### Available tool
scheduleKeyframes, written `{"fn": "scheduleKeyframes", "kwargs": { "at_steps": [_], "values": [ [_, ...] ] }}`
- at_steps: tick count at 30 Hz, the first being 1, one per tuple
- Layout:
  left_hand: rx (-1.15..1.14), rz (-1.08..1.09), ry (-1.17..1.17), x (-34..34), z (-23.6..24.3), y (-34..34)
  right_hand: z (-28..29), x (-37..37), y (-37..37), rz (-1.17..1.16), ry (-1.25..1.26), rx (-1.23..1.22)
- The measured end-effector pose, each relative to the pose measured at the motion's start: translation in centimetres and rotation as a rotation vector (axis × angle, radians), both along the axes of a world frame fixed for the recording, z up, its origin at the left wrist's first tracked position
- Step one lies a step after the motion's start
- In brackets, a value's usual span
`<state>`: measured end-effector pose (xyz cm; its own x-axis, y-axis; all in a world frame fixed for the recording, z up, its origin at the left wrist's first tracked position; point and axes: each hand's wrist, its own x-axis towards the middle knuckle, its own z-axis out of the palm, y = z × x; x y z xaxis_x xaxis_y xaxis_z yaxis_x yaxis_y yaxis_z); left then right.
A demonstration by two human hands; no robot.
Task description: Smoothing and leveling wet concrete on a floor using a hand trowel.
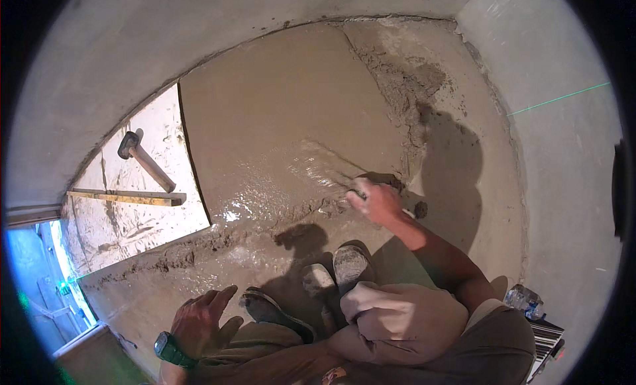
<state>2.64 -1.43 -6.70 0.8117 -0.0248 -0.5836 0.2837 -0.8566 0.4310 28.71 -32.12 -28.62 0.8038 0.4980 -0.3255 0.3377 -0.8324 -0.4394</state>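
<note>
My right hand [376, 203] is closed around the handle of a trowel [341, 166], largely hidden by my fingers. Its blade, blurred, lies against the smooth wet mortar bed [285, 100]. Rough clumps of mortar run along the bed's right and near edges, close to this hand. At the lower left, my left hand [203, 320] hangs beside my knee with fingers apart and nothing in it. A dark watch [172, 349] is on that wrist. My shoes [351, 266] stand in front of the bed's near edge.
A large pale slab [142, 229], smeared with mortar, borders the bed on the left. On it lie a mallet [151, 166] and a narrow yellow bar [126, 197]. Grey walls [563, 166] enclose the floor; a green line crosses the right one. A clear plastic bottle [525, 300] stands at lower right.
</note>
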Motion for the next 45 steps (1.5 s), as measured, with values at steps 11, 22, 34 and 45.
{"fn": "scheduleKeyframes", "kwargs": {
  "at_steps": [11, 22, 34, 45],
  "values": [
    [-0.035, -0.006, -0.012, 0.9, 1.2, -0.2, -1.2, 4.6, -14.3, -0.393, -0.257, 0.134],
    [-0.001, -0.002, -0.064, 0.7, 1.5, -1.0, -2.9, 10.3, -2.7, -0.13, -0.168, 0.33],
    [0.087, 0.095, 0.105, -1.8, -1.1, 0.9, -1.4, -3.2, 11.3, 0.567, 0.168, 0.236],
    [0.001, 0.065, 0.18, -1.1, -1.4, 1.6, 0.5, -0.8, 13.6, 0.694, 0.109, 0.162]
  ]
}}
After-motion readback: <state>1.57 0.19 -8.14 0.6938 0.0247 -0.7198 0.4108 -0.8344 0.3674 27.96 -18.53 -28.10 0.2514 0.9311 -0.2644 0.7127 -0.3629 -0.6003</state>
